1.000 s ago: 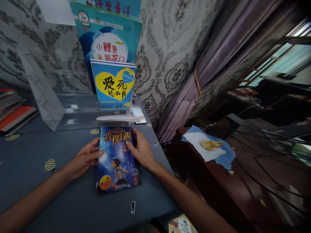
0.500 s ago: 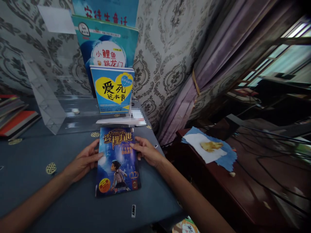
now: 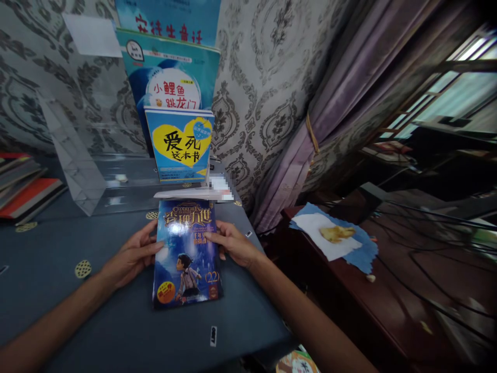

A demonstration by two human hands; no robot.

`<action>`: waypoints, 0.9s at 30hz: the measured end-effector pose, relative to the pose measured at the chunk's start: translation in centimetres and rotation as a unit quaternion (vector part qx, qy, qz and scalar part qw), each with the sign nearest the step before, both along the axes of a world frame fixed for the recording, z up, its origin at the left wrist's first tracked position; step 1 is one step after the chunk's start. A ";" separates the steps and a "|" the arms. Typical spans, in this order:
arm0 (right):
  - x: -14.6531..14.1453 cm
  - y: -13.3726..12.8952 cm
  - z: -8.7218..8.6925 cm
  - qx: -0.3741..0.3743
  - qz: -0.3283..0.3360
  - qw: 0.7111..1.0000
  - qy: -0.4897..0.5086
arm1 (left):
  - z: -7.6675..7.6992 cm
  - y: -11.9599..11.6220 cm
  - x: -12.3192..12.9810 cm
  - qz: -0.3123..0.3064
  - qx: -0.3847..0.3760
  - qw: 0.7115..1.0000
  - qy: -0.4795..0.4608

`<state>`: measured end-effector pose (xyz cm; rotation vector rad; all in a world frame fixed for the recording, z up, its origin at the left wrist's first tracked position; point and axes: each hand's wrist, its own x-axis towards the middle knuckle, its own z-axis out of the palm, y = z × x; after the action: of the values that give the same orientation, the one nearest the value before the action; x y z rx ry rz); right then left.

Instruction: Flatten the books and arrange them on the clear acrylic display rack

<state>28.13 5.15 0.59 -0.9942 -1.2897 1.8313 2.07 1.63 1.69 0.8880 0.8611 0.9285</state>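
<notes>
The fingers (image 3: 212,237) of the right hand (image 3: 236,245) and those of the left hand (image 3: 134,254) grasp opposite edges of the blue book (image 3: 187,264) between them, above the table (image 3: 128,321); both forearms angle inward, thumbs over its cover.

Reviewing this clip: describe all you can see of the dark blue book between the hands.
The dark blue book is closed, front cover up, with a glossy sheen. Gold title lettering tops a picture of a dark-haired figure in suspenders; "(22)" is at lower right, an orange round badge at lower left. It is upright to the viewer, above the grey table. The left hand and right hand grip its side edges.
</notes>
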 end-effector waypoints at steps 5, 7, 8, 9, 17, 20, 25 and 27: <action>-0.4 -0.1 -0.1 0.045 -0.011 0.999 0.015 | -0.2 0.4 -0.2 0.008 0.014 1.000 0.000; -0.6 -0.1 -0.1 0.055 -0.017 0.998 0.016 | -0.3 0.5 -0.3 0.009 0.013 1.000 0.002; -0.7 -0.2 -0.1 0.059 -0.022 0.998 0.016 | -0.3 0.6 -0.3 0.010 0.013 1.000 0.002; -0.7 -0.2 -0.1 0.064 -0.027 0.997 0.016 | -0.3 0.6 -0.3 0.013 0.014 1.000 0.003; -1.2 0.2 0.3 0.077 -0.070 0.994 0.018 | 0.6 1.2 0.3 0.038 0.036 0.999 0.008; -1.3 0.7 0.5 0.093 -0.072 0.993 0.010 | 0.8 1.5 0.4 0.041 0.045 0.998 0.007; -1.2 1.7 0.6 0.108 -0.069 0.992 0.007 | 0.9 2.4 0.4 0.056 0.055 0.997 0.013; -1.2 2.1 0.7 0.113 -0.073 0.991 0.000 | 1.0 2.8 0.4 0.061 0.059 0.996 0.021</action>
<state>26.95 7.23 1.32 -0.9387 -1.3535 1.5377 2.48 4.47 2.70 0.9663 0.9120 1.0794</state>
